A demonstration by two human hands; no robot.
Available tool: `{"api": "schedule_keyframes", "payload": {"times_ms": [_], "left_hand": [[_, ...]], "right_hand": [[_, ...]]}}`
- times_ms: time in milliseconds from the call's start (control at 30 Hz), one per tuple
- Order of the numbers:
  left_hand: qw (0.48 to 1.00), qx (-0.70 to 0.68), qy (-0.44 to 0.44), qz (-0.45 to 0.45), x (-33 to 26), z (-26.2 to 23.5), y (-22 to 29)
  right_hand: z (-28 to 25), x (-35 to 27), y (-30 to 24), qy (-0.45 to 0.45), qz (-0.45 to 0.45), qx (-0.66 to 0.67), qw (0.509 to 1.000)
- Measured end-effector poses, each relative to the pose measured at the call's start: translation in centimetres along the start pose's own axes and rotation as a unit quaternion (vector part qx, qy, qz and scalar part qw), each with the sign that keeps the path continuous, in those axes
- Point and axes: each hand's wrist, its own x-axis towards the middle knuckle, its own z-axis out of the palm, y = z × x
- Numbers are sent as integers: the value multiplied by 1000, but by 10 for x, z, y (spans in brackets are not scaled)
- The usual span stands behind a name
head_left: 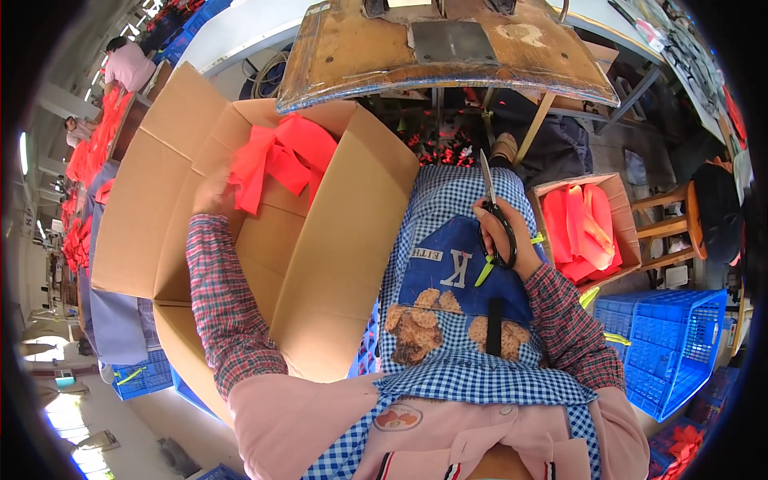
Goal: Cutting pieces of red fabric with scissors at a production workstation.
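My right hand (526, 250) is closed on a pair of scissors (487, 178) with black handles, held above my lap, the blades pointing away from me. A short yellow-green strip (485, 271) shows just below the handles; whether the hand holds it is unclear. My left hand (210, 196) reaches into a large open cardboard box (344, 240) on my left. Motion smears its fingers, beside red fabric pieces (286, 160) at the box's far end, so any grip is hidden. A blue checked apron (436, 200) covers my lap.
A worn wooden worktop (352, 56) stands ahead. To my right are a smaller box (632, 216) of red fabric, a wooden stool (694, 220) and a blue plastic crate (652, 344). People work at the far left, one in a pink top (128, 66), near heaped red fabric (100, 144).
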Motion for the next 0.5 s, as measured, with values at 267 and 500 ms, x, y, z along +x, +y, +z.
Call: {"api": "schedule_keyframes", "payload": {"times_ms": [267,500], "left_hand": [[944,145,-224,194,-173,137,160],[760,350,-269,476,-235,239,131]], "right_hand": [[-1,-6,-13,40,-5,70,997],[-1,2,-42,9,-71,306,949]]}}
